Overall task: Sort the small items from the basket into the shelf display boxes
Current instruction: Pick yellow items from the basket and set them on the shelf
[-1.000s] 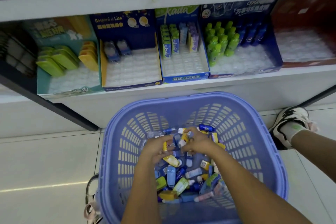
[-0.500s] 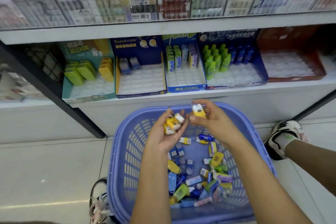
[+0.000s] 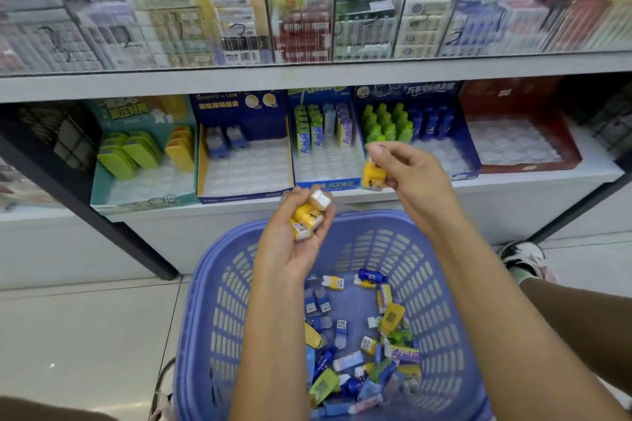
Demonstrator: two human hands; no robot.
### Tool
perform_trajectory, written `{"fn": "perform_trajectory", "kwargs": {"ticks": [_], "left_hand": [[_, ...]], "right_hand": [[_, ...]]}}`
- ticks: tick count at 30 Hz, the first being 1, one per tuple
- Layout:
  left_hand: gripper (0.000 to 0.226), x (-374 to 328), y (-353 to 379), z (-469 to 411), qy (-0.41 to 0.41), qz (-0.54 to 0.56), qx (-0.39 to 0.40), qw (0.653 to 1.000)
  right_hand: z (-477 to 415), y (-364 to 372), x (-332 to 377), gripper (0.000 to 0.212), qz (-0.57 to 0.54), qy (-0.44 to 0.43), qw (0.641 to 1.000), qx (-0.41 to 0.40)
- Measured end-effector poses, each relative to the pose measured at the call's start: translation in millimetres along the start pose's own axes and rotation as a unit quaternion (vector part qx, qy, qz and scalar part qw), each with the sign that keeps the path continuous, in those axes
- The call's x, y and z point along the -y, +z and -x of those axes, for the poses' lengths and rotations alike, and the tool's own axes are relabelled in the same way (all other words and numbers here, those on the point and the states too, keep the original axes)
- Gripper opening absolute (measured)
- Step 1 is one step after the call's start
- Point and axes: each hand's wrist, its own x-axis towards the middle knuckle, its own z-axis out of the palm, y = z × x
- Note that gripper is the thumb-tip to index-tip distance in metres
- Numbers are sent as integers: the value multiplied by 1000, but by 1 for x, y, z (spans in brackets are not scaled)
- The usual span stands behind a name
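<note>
A lilac plastic basket point(image 3: 219, 318) stands on the floor below the shelf, with several small coloured items point(image 3: 369, 352) loose in its bottom. My left hand point(image 3: 290, 243) is raised over the basket's far rim, palm up, cupping a few small yellow and white items point(image 3: 309, 214). My right hand point(image 3: 410, 178) is higher, in front of the shelf edge, pinching one small yellow item point(image 3: 373, 177). Behind it stand the display boxes: a teal box point(image 3: 143, 191), a dark blue box point(image 3: 244, 193), a blue box point(image 3: 337, 184), a navy box point(image 3: 461, 167) and a red box point(image 3: 526, 161).
Clear cases of boxed goods point(image 3: 301, 20) fill the upper shelf. A dark shelf post point(image 3: 102, 215) slants down at the left. A foot in a sneaker point(image 3: 523, 256) rests on the tiled floor right of the basket. A bag strap point(image 3: 164, 386) lies at the basket's left.
Both hands rose out of the basket with yellow items in them. The right hand has moved up and right to the shelf front; the view has tilted upward.
</note>
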Motion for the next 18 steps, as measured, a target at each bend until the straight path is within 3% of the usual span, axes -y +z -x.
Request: {"fn": "perform_trajectory", "kwargs": {"ticks": [8, 12, 15, 18], "left_hand": [[19, -43, -16, 0, 103, 3, -33, 994], [16, -64, -28, 1, 130, 21, -46, 990], [12, -74, -36, 1, 137, 35, -52, 989], [13, -78, -41, 1, 137, 39, -54, 988]], "right_hand": [[-46, 86, 19, 13, 150, -111, 979, 77], [-80, 122, 15, 19, 316, -204, 925, 52], [-110, 140, 8, 18, 453, -177, 871, 66], [-126, 150, 0, 18, 492, -166, 850, 92]]}}
